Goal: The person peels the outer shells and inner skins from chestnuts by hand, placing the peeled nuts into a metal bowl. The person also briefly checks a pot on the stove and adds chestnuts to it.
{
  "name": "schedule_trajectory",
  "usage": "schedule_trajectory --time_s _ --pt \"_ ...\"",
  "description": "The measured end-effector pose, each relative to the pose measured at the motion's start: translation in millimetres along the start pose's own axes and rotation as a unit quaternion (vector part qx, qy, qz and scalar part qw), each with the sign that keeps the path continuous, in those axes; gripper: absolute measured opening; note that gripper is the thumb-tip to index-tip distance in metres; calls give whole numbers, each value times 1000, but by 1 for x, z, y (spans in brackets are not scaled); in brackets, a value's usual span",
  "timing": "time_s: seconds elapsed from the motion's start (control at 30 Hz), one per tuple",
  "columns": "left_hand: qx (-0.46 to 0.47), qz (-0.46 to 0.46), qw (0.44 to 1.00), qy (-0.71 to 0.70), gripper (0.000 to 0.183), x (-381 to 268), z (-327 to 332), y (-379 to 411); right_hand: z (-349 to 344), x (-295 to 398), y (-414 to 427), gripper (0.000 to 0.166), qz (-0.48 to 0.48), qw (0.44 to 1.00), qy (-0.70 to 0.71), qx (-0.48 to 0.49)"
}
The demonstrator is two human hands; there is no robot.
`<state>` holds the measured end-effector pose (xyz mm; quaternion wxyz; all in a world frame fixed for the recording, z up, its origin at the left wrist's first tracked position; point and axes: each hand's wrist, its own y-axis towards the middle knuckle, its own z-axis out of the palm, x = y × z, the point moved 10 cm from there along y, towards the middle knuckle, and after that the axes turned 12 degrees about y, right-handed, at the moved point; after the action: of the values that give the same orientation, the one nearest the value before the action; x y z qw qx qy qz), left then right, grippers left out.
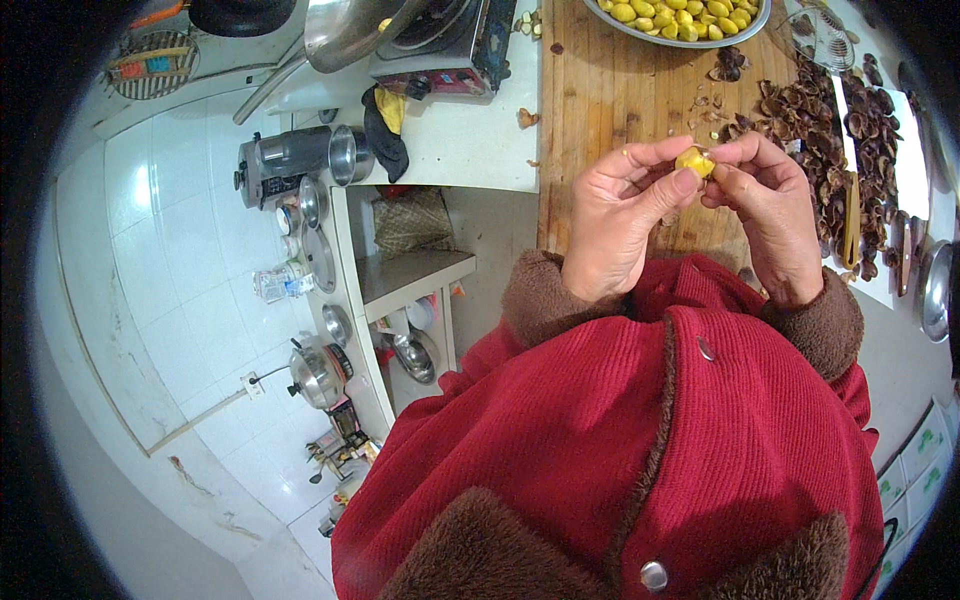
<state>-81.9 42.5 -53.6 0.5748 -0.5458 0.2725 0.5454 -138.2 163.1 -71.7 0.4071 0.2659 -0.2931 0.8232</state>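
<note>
Above the near part of a wooden cutting board (600,97), my left hand (615,217) pinches a yellow peeled chestnut (694,162) between thumb and fingers. My right hand (772,202) grips the chestnut's other side with its thumb and fingertips, which partly hide it. Small shell scraps (705,112) lie on the board just beyond the hands. At the board's far end stands a metal bowl (675,43) full of yellow chestnut kernels (679,16). Dark brown chestnut shells (814,142) are heaped to the right of my right hand.
A wire skimmer (823,45) lies across the shells, its wooden handle (850,225) towards me. Farther right are a wooden knife-like handle (905,255) and a metal lid or bowl (936,292). On the left stand a gas stove (442,75) and a metal pan (337,45).
</note>
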Motion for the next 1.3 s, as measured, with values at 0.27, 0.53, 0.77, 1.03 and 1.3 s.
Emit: schedule_trajectory --time_s 0.27,0.53,0.77,1.03,1.3 --pt "19 -47 996 -71 29 14 2 2 -5 -17 -3 11 74 993 82 -28" --pt "-17 39 997 70 29 -7 -1 1 8 1 0 16 -5 1000 5 2" --pt "-28 70 988 138 29 -19 4 -2 12 26 -7 18 -136 975 -168 46" --pt "-17 116 972 204 29 -24 7 -2 49 58 -25 16 -328 835 -435 75" --pt "-27 135 955 264 29 -25 7 -6 47 56 -24 12 -328 823 -460 55"
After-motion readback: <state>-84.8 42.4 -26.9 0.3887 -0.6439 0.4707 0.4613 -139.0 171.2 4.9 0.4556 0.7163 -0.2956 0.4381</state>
